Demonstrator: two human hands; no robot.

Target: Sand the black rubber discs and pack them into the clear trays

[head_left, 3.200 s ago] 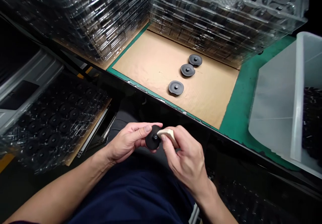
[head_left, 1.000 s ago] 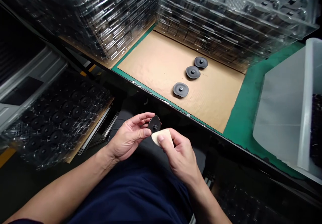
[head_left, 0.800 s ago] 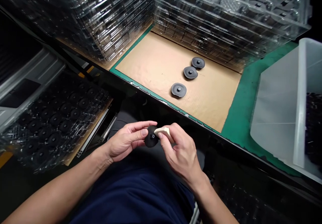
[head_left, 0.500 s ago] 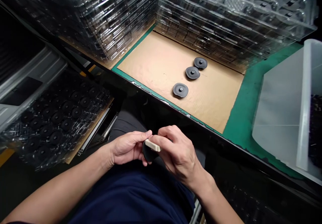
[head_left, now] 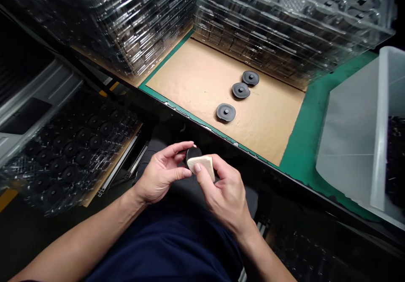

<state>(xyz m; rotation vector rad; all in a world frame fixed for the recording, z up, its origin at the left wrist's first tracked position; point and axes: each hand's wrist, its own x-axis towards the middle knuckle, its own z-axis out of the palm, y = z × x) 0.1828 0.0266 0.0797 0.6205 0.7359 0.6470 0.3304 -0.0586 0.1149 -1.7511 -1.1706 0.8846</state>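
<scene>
Between the fingers and thumb of my left hand [head_left: 163,170] is a black round disc [head_left: 193,153], partly hidden. My right hand [head_left: 224,189] pinches a cream-coloured flat pad [head_left: 202,166], its thumb lying on the broad face. The pad overlaps the disc in view and seems to touch its edge. Both hands are above my lap, in front of the table edge. Beyond them, three dark discs with small central stubs lie on brown cardboard [head_left: 183,73]: a near disc [head_left: 226,112], a middle disc [head_left: 241,90] and a far disc [head_left: 250,78].
Tall stacks of clear plastic trays stand at the left [head_left: 126,33] and back [head_left: 268,33] of the green table [head_left: 295,151]. A translucent bin [head_left: 351,134] with dark contents sits on the right. Lower left, a clear tray [head_left: 72,147] holds several black discs.
Both hands have risen slightly toward the table edge. The pad has turned from edge-on to show its broad face, and the held disc is tipped more upright.
</scene>
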